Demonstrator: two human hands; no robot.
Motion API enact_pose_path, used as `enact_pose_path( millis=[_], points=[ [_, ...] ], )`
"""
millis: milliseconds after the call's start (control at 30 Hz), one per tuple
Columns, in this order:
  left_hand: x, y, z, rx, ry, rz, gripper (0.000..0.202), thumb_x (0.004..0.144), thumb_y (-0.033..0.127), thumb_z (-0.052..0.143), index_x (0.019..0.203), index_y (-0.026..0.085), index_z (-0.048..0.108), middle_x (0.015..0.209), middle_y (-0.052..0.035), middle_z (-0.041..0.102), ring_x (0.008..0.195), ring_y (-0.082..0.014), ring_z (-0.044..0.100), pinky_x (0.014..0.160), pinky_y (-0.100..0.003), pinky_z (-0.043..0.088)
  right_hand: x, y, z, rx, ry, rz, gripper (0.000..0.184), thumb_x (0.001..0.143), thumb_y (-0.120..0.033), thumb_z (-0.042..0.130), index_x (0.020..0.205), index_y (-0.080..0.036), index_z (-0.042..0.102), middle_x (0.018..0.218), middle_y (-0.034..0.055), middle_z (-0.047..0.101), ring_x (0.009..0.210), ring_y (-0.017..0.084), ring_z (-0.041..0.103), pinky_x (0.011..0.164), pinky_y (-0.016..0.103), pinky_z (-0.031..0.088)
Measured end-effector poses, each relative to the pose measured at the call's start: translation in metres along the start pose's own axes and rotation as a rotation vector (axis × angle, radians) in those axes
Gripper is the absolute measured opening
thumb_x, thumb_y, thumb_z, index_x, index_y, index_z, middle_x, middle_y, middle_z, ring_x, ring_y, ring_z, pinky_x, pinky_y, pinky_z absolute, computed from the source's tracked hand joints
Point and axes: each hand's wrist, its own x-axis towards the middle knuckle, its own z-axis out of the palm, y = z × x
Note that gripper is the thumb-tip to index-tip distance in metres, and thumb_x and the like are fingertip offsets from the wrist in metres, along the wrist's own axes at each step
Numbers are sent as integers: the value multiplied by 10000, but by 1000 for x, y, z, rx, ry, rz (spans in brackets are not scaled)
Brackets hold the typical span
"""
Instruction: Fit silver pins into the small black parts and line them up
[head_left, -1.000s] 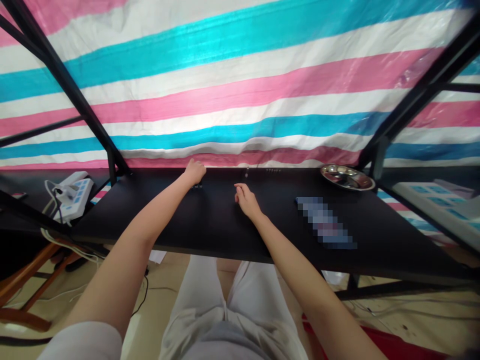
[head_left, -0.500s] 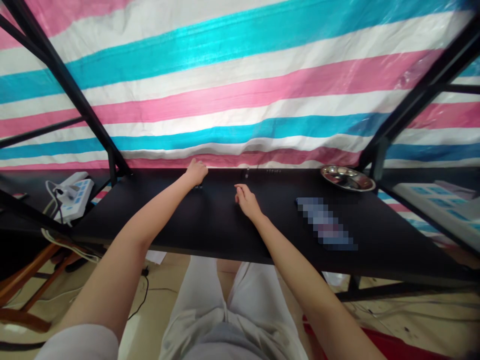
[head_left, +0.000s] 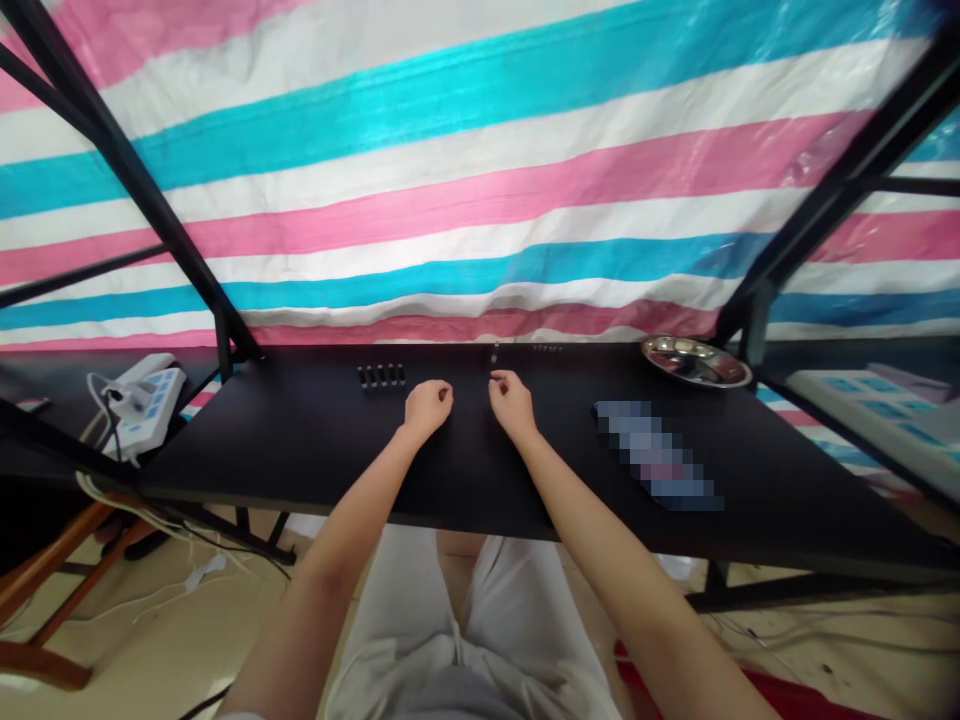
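Fingers (head_left: 448,400) of the left hand (head_left: 426,410) bent in toward the thumb, tips together or nearly so, just over the desk (head_left: 300,440); impossible to tell whether around something small or around nothing. On the right hand (head_left: 514,403), likewise curled, with forefinger and thumb close together and aimed toward the left; contents, if any, too small to make out. Just beyond and to the left of the left hand, a short row of small dark cylinders (head_left: 381,376), apparently five, side by side with slight gaps, long axes running roughly front to back, with paler far ends tipped a little leftward. Clearly nearer to the left hand than to the right, with the row's right-hand end closest to the left knuckles, yet not touching. Straight ahead of the right fingertips, a couple of tiny pale pieces (head_left: 494,353) near the back edge; a little farther right, a line of even smaller specks (head_left: 547,349), not identifiable. Farther right, a shiny metal dish (head_left: 712,371) toward the back corner, and in front of it a bluish item (head_left: 656,455) blurred into squares. Behind everything, a striped plastic sheet (head_left: 480,190); off to the left, past the black frame (head_left: 139,190), a white power strip (head_left: 154,425) with plug and cables.
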Motion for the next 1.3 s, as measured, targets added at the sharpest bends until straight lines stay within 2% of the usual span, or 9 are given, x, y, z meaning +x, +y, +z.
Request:
enact_pose_path(
  millis=[100,267,400,500,767,900,1033,1167,1300],
  points=[
    [-2,-9,9,-148,77,-56,200,790,207,493,854,190,682,793,-34,677,711,-145,599,678,-252,462,15,10,-1,-60,27,76,312,739,-300,462,971,-156,614,767,63,638,737,198,580,736,329,440],
    [-7,-20,10,-284,173,-40,207,789,196,487,856,157,678,761,-34,670,651,-113,580,680,-238,470,45,22,0,-268,10,188,333,721,-349,541,984,-170,640,831,74,655,871,232,572,795,373,414],
    [-9,-19,9,-299,174,-35,198,787,200,492,843,159,677,734,-27,666,628,-111,567,670,-241,469,67,27,6,-403,-60,258,463,697,-455,594,1055,-165,626,934,106,655,999,278,536,842,413,380],
    [-10,-17,10,-296,175,-26,194,788,201,493,843,159,674,746,-28,668,657,-118,571,686,-249,468,80,29,14,-477,-91,258,533,664,-505,622,1064,-153,627,1043,136,634,1055,304,512,862,424,361],
    [-10,-17,9,-289,123,-20,190,780,189,489,827,178,673,738,-24,663,661,-127,563,670,-256,466,101,22,39,-501,-110,264,465,653,-471,661,1001,-164,641,993,137,653,991,288,564,825,400,381],
    [-10,-17,9,-289,130,-18,193,787,193,486,834,179,672,740,-28,662,679,-133,565,685,-262,471,94,13,53,-496,-131,192,273,761,-354,575,947,-168,646,941,130,663,906,253,602,770,362,402],
    [-10,-18,10,-278,134,14,199,796,192,479,859,175,667,770,-34,662,698,-137,564,719,-271,472,73,2,59,-505,-182,59,199,798,-311,531,896,-173,637,871,113,666,835,233,611,717,333,409],
    [-10,-19,11,-270,140,7,278,813,193,458,1034,161,623,809,-41,650,717,-138,555,751,-273,471,46,-5,51,-485,-213,-36,164,799,-317,527,822,-184,620,811,90,658,766,212,603,663,307,402],
    [-12,-19,11,-221,128,43,409,837,202,434,1240,171,494,862,-45,628,779,-146,546,807,-284,459,20,-8,39,-418,-235,-86,150,778,-329,547,709,-203,588,711,55,630,671,181,574,601,281,378]
  ],
)
